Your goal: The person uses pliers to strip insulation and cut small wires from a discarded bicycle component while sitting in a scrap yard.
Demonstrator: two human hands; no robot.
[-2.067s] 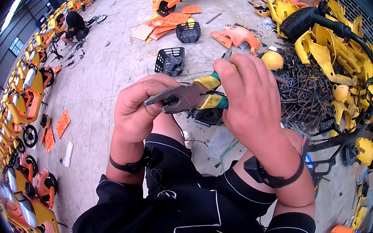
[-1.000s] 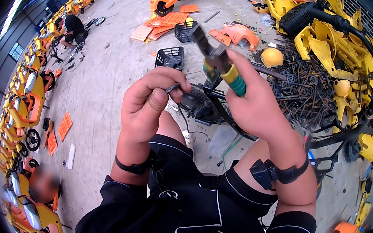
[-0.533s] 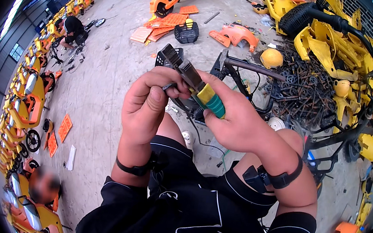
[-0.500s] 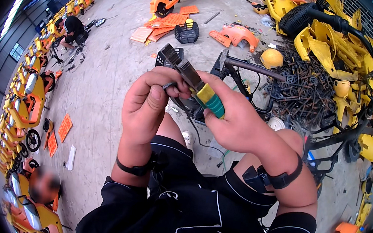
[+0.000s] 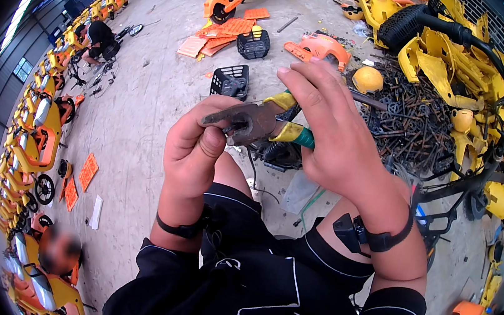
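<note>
Combination pliers [image 5: 259,122] with green and yellow handles are in my right hand [image 5: 349,138]. Their handles are spread, and the index and middle fingers stretch out past them. The metal jaws stand apart and point left, at the fingertips of my left hand [image 5: 190,150]. That hand is closed, thumb against curled fingers, around a small dark piece mostly hidden by the fingers and jaws. Whether the jaws touch the piece I cannot tell. Below the pliers hangs a black cable [image 5: 255,170].
Black baskets [image 5: 230,80] and orange panels [image 5: 220,31] lie ahead. At the right are a heap of dark metal parts [image 5: 407,120], yellow shells [image 5: 439,67] and a black frame [image 5: 442,193]. Yellow scooters [image 5: 40,138] line the left; another person [image 5: 98,38] crouches there.
The pliers have turned from pointing up and away to pointing left, and their jaws have opened around the small piece. My right hand's fingers have loosened and lifted. My left hand has hardly moved.
</note>
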